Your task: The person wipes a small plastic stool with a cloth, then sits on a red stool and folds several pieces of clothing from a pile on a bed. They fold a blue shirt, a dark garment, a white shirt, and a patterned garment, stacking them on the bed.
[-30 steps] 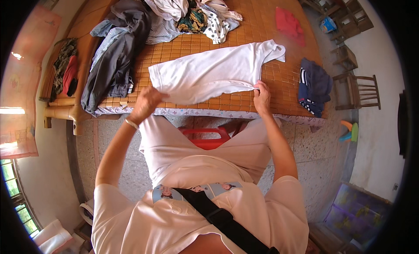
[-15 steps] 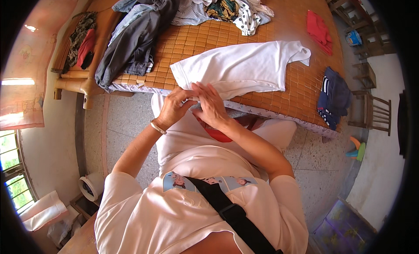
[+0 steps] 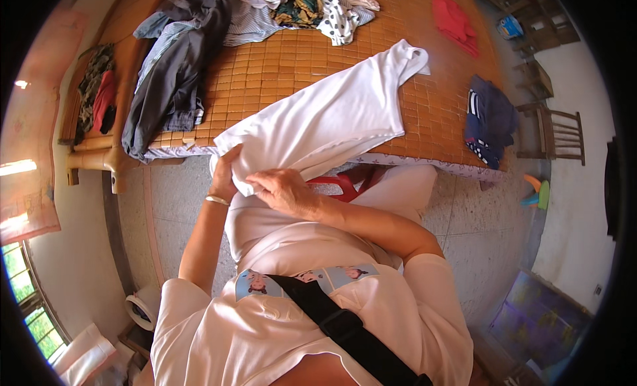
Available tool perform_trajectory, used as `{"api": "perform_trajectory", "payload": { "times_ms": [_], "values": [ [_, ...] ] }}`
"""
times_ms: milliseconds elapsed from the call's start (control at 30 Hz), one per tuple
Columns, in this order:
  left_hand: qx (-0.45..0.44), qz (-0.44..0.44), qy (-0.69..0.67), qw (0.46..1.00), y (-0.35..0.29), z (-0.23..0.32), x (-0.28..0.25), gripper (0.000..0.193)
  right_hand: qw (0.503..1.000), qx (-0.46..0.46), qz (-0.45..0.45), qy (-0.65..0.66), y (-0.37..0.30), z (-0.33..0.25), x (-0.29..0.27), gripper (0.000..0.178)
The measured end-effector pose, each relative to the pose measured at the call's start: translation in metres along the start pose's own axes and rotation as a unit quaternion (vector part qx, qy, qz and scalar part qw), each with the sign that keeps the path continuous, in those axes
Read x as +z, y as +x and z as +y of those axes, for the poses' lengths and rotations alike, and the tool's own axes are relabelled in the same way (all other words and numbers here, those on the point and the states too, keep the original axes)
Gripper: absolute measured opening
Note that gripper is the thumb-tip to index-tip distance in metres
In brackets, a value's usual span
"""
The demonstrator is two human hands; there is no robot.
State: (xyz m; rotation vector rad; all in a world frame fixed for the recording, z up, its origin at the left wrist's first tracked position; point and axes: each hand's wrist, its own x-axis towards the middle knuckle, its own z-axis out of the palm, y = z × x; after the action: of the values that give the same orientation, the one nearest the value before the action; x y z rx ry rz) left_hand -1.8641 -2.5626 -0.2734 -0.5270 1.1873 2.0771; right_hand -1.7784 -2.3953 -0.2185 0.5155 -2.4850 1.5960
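Observation:
A white T-shirt (image 3: 325, 107), folded lengthwise, lies across the woven mat, its neckline toward the far right and its hem end in my hands. My left hand (image 3: 225, 174) grips the near left end, with the thumb on top and the other fingers under the cloth. Across from it, my right hand (image 3: 285, 192) pinches the hem's corner between thumb and fingers. That end hangs over the bed's near edge, above my lap.
The bed's brown tile mat (image 3: 265, 67) holds dark grey trousers (image 3: 179, 67) and a heap of clothes at the far left. A red folded garment (image 3: 454, 22) and a navy folded pile (image 3: 491, 117) lie to the right. A wooden chair (image 3: 554, 134) stands beyond.
My hands have parted and moved left and nearer to me, drawing the T-shirt's hem end with them. The shirt now slants more, and my view has shifted slightly.

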Motion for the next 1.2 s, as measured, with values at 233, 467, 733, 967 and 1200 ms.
{"api": "perform_trajectory", "payload": {
  "times_ms": [233,467,733,967,1200],
  "values": [
    [0.079,0.019,0.009,0.997,-0.019,0.040,-0.006,0.032,0.986,0.070,-0.002,0.151,0.005,-0.026,-0.013,0.021],
    [0.214,-0.064,0.059,0.973,0.016,0.090,0.127,0.021,0.926,0.096,0.183,0.317,0.021,-0.019,-0.096,0.019],
    [0.235,-0.347,0.181,0.890,0.047,0.078,0.283,0.060,0.804,0.165,0.469,0.327,0.016,0.072,-0.295,0.032],
    [0.144,-0.168,0.376,0.900,0.103,0.005,0.189,0.047,0.724,0.431,0.532,0.082,-0.073,0.203,-0.278,0.052],
    [0.271,-0.074,0.573,0.770,0.134,-0.014,0.132,0.042,0.916,0.084,0.259,-0.295,-0.049,0.126,-0.147,0.043]
  ]
}}
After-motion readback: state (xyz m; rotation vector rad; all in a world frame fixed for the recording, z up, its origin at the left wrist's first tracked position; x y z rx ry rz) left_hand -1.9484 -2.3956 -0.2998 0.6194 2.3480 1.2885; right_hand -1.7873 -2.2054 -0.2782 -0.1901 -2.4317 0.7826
